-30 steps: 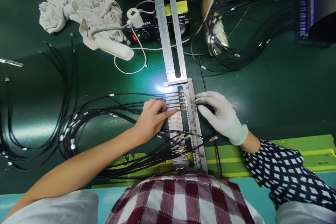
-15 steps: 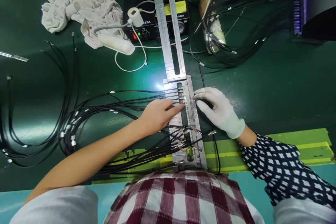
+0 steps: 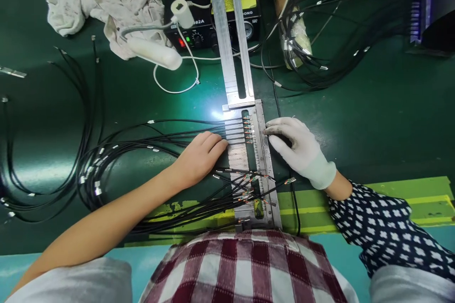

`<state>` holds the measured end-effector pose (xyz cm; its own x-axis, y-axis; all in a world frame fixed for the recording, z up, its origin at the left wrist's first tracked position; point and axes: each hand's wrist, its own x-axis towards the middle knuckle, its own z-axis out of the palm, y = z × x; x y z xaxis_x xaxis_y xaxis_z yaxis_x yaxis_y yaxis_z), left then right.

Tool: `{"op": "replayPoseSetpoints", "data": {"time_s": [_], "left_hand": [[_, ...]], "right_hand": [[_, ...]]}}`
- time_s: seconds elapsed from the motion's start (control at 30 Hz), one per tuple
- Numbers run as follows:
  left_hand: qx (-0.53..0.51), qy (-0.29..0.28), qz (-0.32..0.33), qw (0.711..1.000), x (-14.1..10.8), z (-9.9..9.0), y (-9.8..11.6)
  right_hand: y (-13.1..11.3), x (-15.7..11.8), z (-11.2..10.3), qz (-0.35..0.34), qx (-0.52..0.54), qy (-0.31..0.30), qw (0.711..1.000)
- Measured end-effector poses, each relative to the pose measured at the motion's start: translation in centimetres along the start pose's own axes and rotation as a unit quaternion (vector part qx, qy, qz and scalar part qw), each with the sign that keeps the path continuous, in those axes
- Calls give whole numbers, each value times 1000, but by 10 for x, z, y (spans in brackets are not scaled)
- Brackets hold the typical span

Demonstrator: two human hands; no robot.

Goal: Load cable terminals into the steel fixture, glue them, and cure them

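one bare hand (image 3: 196, 158), one gloved hand (image 3: 298, 149), one metal fixture (image 3: 237, 157), one lamp (image 3: 158, 54), one control box (image 3: 206, 28) and uncountable cables (image 3: 209, 211) are sharing one green tabletop (image 3: 369, 123).

R hand (image 3: 296, 144) in white knit glove (image 3: 309, 156), w/ dark smudges on thumb-side fingers & pale mint-green cuff (image 3: 324, 175). R forearm: loose navy cloth sleeve (image 3: 380, 227), white 4-lobed motifs all over. Lt grey short sleeves (image 3: 81, 280) on both upper arms. L hand (image 3: 195, 158) & forearm bare. Torso: maroon/white/greyish-pink checked cloth garment (image 3: 249, 265), approx. square checks, w/ thin dashed lines.
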<state>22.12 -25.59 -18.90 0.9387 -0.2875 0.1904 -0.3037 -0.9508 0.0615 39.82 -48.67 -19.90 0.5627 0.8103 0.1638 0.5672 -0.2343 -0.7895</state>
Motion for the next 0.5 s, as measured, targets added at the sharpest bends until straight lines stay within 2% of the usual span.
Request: {"op": "replayPoseSetpoints", "data": {"time_s": [0.13, 0.3, 0.37, 0.5], "left_hand": [[-5, 12, -14, 1000, 2, -11, -2], [-40, 84, -27, 995, -9, -27, 7], [-55, 108, -33, 992, -14, -29, 13], [-113, 149, -61, 980, -18, -31, 25]], "right_hand": [[-2, -1, -1, 2, 0, -7, 1000], [-26, -4, -2, -50, 2, 1, 999], [-37, -4, 1, -63, 32, -28, 997], [-50, -5, 9, -29, 153, -80, 985]]}}
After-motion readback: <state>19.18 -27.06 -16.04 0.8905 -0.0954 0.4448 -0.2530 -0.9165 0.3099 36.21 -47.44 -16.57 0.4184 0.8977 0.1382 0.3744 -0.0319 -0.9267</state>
